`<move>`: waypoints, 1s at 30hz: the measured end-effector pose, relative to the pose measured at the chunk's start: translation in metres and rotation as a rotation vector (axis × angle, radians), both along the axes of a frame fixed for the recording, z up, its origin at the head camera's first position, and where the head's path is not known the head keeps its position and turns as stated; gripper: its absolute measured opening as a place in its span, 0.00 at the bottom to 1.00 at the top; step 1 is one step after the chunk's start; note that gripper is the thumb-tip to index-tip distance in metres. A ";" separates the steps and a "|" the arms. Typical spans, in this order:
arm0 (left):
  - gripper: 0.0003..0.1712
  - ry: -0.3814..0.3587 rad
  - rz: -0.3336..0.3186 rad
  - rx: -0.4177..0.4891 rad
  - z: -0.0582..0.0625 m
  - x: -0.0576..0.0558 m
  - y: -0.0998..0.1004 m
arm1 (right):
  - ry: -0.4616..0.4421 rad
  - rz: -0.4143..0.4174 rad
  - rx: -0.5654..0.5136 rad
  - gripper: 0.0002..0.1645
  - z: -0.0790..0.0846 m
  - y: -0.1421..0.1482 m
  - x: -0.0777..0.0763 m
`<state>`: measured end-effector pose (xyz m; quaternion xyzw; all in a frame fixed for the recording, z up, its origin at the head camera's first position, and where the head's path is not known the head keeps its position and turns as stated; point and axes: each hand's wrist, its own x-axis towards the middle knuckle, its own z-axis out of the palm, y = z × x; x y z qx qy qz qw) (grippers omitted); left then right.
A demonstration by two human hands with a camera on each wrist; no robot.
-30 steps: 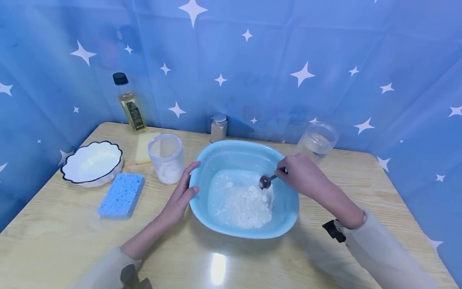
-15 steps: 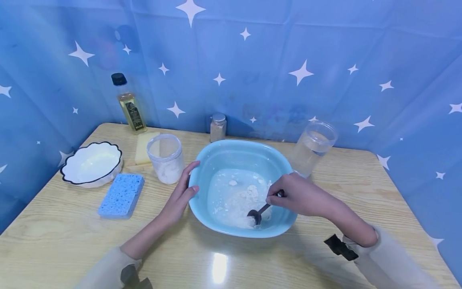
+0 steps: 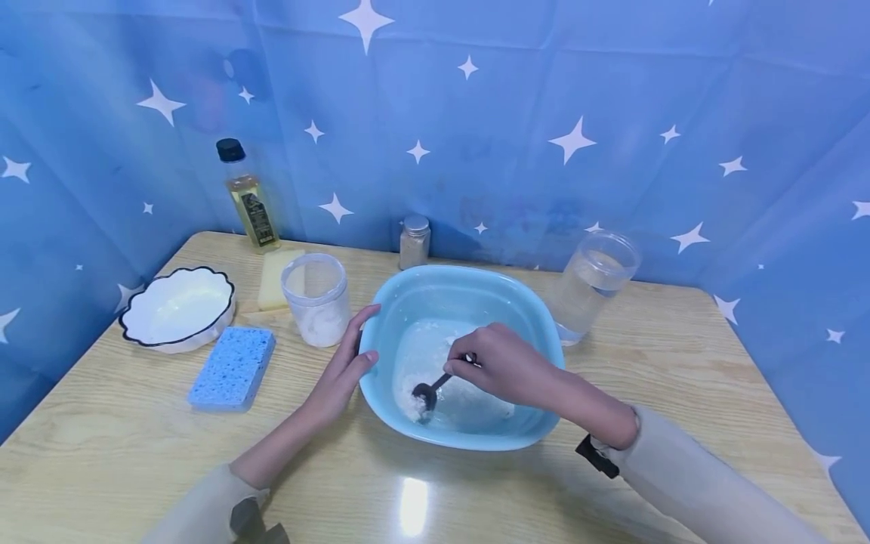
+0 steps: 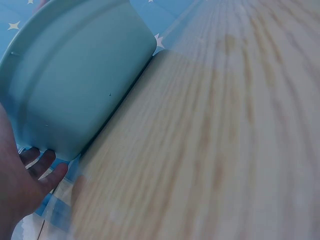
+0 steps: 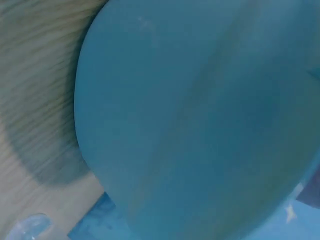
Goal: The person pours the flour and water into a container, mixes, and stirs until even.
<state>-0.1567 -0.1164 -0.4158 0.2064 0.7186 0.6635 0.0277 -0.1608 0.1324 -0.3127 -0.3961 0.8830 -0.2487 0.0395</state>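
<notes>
A light blue plastic basin [image 3: 469, 276] holds white powder [image 3: 469, 404] with watery liquid around it. My right hand [image 3: 499, 366] pinches the handle of a small dark measuring spoon [image 3: 424, 394], its bowl down in the powder at the basin's near left. On the left side, my left hand [image 3: 343, 374] holds the basin's rim, with thumb and index finger at the edge. In the left wrist view the other fingers [image 4: 42, 162] lie against the basin's outer wall [image 4: 75, 75]. The right wrist view shows mostly the basin's outside [image 5: 190, 120]; spoon and fingers are hidden there.
Left of the basin stand a clear jar of white powder [image 3: 319, 317], a blue sponge [image 3: 231, 370], a scalloped white dish [image 3: 178, 306], a pale yellow slab [image 3: 273, 281] and an oil bottle [image 3: 254, 208]. Behind are a small lidded jar [image 3: 414, 243] and a water jug [image 3: 587, 291].
My right hand has brought the spoon down from above the powder and across to the basin's left side, spreading the heap. My left hand stays at the rim.
</notes>
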 end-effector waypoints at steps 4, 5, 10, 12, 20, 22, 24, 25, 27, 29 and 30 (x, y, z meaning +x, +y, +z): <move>0.31 0.009 0.004 -0.002 0.000 0.001 0.001 | 0.049 -0.016 0.018 0.06 -0.002 -0.008 -0.008; 0.31 0.007 0.006 -0.002 0.000 0.001 0.001 | 0.060 -0.022 0.023 0.06 -0.003 -0.009 -0.010; 0.32 0.006 -0.007 0.012 -0.001 0.001 0.003 | 0.113 -0.086 0.073 0.06 -0.005 -0.005 -0.025; 0.32 -0.003 -0.009 0.014 -0.002 0.001 0.003 | 0.162 -0.126 0.095 0.06 -0.007 0.001 -0.032; 0.31 -0.023 -0.016 0.038 -0.004 0.000 0.004 | 0.254 -0.261 0.195 0.09 0.002 0.035 -0.041; 0.31 -0.022 -0.019 0.038 -0.004 0.000 0.004 | 0.230 -0.257 0.227 0.08 0.009 0.044 -0.037; 0.31 -0.018 -0.016 0.032 -0.004 -0.001 0.004 | 0.207 -0.236 0.254 0.08 0.015 0.050 -0.032; 0.31 -0.015 -0.014 0.028 -0.003 -0.001 0.003 | 0.193 -0.219 0.261 0.08 0.017 0.053 -0.029; 0.31 -0.014 -0.011 0.024 -0.002 0.000 0.002 | 0.149 -0.171 0.252 0.07 0.021 0.057 -0.024; 0.31 -0.013 -0.011 0.030 0.000 0.000 0.001 | 0.092 -0.118 0.227 0.06 0.022 0.058 -0.020; 0.31 -0.014 -0.013 0.034 0.000 0.001 0.001 | 0.062 -0.093 0.209 0.05 0.022 0.058 -0.018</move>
